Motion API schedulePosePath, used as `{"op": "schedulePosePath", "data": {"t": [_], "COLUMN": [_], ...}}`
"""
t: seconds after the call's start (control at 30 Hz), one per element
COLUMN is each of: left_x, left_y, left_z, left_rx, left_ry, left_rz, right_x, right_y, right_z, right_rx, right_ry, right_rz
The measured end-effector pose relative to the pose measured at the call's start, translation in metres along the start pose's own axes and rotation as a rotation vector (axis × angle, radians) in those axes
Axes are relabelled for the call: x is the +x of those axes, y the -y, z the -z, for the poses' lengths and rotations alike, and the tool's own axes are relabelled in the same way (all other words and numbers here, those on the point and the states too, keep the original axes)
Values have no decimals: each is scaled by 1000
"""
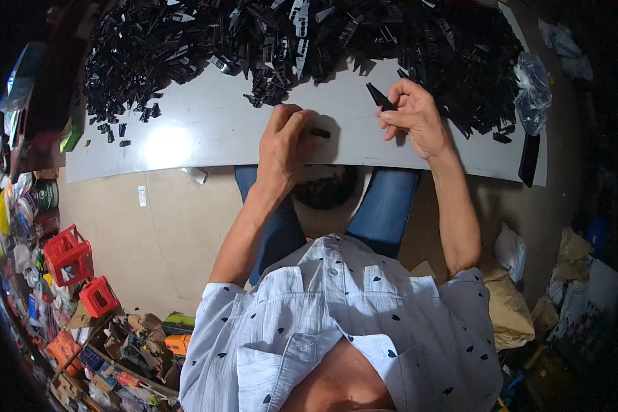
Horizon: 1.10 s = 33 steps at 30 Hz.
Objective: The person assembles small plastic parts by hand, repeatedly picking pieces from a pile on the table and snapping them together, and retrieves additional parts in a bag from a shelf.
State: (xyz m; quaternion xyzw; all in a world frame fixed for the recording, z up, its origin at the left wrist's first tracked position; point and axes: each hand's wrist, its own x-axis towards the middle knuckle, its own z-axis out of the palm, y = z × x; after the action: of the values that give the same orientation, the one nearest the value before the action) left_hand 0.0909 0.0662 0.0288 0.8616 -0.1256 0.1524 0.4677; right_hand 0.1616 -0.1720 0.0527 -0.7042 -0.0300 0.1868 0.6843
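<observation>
My right hand is raised above the table's front part, its fingers pinching a black pointed plastic piece whose narrow tip points up and left. My left hand is closed over the table edge, thumb and fingers together. A small dark plastic piece sticks out at its fingertips; the rest of it is hidden by the hand. Just beyond both hands, a large heap of black plastic parts spreads over the white table, with a few grey ones among them.
A clear plastic bag lies at the table's right end, above a long black flat piece. Beneath the table edge stands a round container with dark contents between my knees. Red plastic stools and cluttered boxes are at left, sacks at right.
</observation>
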Motion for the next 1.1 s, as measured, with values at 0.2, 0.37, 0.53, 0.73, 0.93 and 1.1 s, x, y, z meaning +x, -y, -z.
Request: {"op": "schedulePosePath", "data": {"t": [0.2, 0.37, 0.53, 0.73, 0.93, 1.1], "left_x": [-3, 3, 4, 5, 3, 3], "left_y": [6, -3, 2, 3, 6, 5], "left_z": [0, 2, 2, -1, -1, 0], "left_rx": [69, 26, 104, 70, 93, 77], "left_ry": [9, 20, 116, 53, 49, 53], "left_rz": [23, 72, 18, 17, -11, -16], "right_x": [1, -8, -20, -20, -13, -9], "right_y": [-1, 7, 12, 13, 12, 14], "right_z": [-15, -40, -43, -46, -50, -54], "right_rx": [-17, -749, -1111, -1238, -1299, -1412], "right_ry": [330, 222, 216, 289, 312, 333], "right_rz": [-66, 263, 464, 519, 581, 682]}}
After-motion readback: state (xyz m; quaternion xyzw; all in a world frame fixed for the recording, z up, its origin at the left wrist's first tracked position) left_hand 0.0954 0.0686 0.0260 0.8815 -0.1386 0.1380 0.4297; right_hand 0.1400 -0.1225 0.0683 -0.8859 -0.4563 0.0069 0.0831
